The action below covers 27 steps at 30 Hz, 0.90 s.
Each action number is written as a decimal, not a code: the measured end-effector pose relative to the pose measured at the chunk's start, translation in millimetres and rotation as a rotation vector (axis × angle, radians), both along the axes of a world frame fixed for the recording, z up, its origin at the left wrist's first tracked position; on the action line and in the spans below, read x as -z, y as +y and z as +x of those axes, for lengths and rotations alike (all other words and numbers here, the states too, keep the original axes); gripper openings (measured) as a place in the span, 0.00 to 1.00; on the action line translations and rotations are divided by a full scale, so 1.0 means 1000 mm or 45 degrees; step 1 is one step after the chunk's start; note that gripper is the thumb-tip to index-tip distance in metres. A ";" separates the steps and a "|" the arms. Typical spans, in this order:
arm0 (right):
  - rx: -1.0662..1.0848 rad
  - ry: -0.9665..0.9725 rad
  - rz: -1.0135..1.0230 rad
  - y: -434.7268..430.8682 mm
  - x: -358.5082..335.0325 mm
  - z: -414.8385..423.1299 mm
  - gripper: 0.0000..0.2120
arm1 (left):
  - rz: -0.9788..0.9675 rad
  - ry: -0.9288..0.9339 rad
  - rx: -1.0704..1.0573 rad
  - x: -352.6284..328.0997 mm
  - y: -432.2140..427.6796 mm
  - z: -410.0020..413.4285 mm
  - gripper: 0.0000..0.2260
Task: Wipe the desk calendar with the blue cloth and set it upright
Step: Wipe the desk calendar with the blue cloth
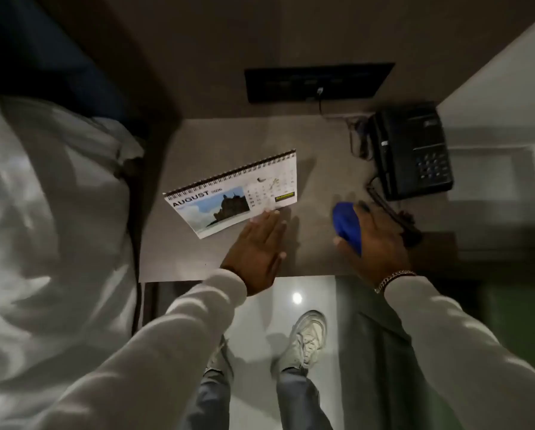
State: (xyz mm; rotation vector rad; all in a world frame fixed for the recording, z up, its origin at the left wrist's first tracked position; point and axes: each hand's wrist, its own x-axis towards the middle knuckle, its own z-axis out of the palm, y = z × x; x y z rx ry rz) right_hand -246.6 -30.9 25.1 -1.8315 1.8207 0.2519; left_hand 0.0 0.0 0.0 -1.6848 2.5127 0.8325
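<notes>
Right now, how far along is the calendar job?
Early. Nothing looks finished: the desk calendar lies flat on the desk. In hand: the right hand grips the blue cloth away from it; the left hand touches its lower edge. Left: wiping it, then standing it upright.

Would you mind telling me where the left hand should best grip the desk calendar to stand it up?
Probably the near right corner of the desk calendar, approached from the front edge: the calendar appears to lie flat, spiral binding along the far side, and the left hand already reaches that corner.
</notes>
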 end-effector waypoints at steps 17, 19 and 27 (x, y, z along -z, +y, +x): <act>-0.156 0.473 0.031 -0.005 0.094 0.002 0.30 | -0.091 -0.064 0.073 0.065 0.010 0.009 0.29; -0.172 0.445 0.101 -0.009 0.087 -0.003 0.32 | -0.062 -0.015 0.074 0.043 0.009 0.017 0.29; 0.251 -0.386 -0.428 0.026 0.035 0.080 0.24 | -0.255 0.000 0.228 -0.053 -0.011 0.081 0.29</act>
